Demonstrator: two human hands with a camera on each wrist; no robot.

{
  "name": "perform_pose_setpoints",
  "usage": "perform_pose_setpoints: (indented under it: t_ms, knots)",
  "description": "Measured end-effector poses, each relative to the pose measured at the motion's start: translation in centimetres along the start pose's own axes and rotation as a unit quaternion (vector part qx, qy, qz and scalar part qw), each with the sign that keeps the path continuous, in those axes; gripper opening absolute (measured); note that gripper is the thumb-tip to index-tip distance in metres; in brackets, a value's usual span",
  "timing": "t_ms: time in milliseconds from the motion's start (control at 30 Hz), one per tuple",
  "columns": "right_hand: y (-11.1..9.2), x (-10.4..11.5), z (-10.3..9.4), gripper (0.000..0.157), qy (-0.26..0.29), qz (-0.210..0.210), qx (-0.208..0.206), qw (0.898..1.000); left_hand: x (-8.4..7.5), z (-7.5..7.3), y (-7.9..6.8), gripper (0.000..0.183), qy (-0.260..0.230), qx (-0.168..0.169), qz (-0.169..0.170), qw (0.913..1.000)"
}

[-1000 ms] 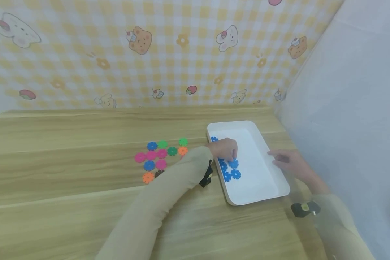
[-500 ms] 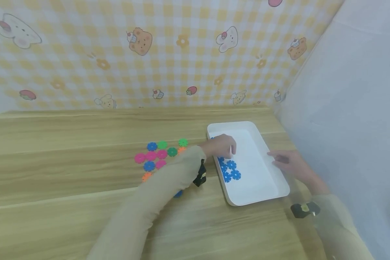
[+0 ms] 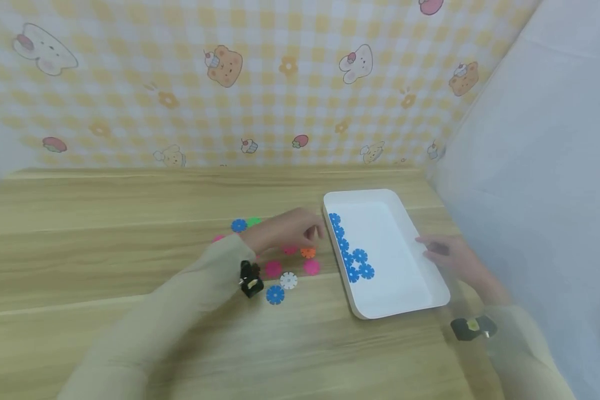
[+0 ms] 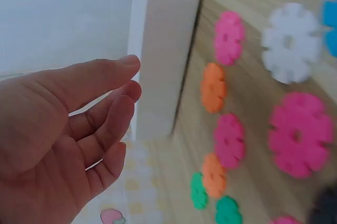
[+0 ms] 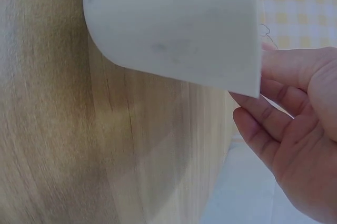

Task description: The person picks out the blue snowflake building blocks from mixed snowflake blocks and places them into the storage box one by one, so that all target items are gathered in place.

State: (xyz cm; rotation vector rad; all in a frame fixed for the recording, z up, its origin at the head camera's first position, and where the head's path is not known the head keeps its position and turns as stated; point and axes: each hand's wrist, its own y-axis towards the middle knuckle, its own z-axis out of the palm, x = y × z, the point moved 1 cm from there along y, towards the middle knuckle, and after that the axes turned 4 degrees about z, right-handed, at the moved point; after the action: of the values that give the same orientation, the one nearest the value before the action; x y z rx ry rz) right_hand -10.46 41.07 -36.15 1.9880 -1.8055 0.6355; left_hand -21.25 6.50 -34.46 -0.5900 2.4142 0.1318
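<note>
My left hand (image 3: 296, 229) hangs over the table just left of the white tray (image 3: 410, 294), above scattered snowflake discs. In the left wrist view its fingers (image 4: 108, 124) bend loosely toward the thumb, with nothing between them. On the tray's right side, my right hand (image 3: 452, 256) pinches the rim; the right wrist view has the thumb and fingers (image 5: 258, 111) at the wall's edge. Several blue snowflake discs (image 3: 360, 255) lie inside the tray along its left wall. My left forearm and hand hide part of the loose discs.
Outside the tray lie pink discs (image 3: 311, 267), an orange disc (image 3: 308, 252), a white disc (image 3: 288, 280) and a blue disc (image 3: 275, 295). A checked cloth (image 3: 290, 100) hangs behind the wooden table (image 3: 330, 355), and a pale sheet (image 3: 545, 166) hangs on the right.
My left hand has come out of the tray and moved left over the loose discs. The blue discs stay in the tray. My right hand keeps its place at the rim.
</note>
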Motion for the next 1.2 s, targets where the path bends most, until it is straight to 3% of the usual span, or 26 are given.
perform_pose_setpoints:
  t_ms: [167, 433, 667, 867, 1200]
  knots:
    - [0.0, 0.1, -0.1, 0.032, 0.003, 0.001, 0.005, 1.000, 0.8, 0.6, -3.3, 0.013, -0.014, 0.014, -0.052, 0.9985]
    - [0.2, -0.1, 0.1, 0.031, 0.000, -0.021, -0.003, 1.000, 2.1, 2.2, -7.1, 0.008, -0.028, 0.016, -0.024, 0.9992]
    - [0.1, -0.3, 0.2, 0.031, -0.004, -0.039, -0.016, 0.999, 2.0, 3.3, -9.5, 0.011, -0.070, -0.011, -0.051, 0.9962]
    - [-0.1, -0.1, 0.0, 0.031, -0.004, -0.029, -0.016, 0.999, 1.4, 4.0, -10.1, 0.022, -0.090, -0.044, -0.077, 0.9920]
    - [-0.3, 0.7, 0.0, 0.030, 0.005, -0.040, -0.018, 0.999, 0.9, 4.6, -10.0, 0.026, -0.072, -0.016, -0.072, 0.9947]
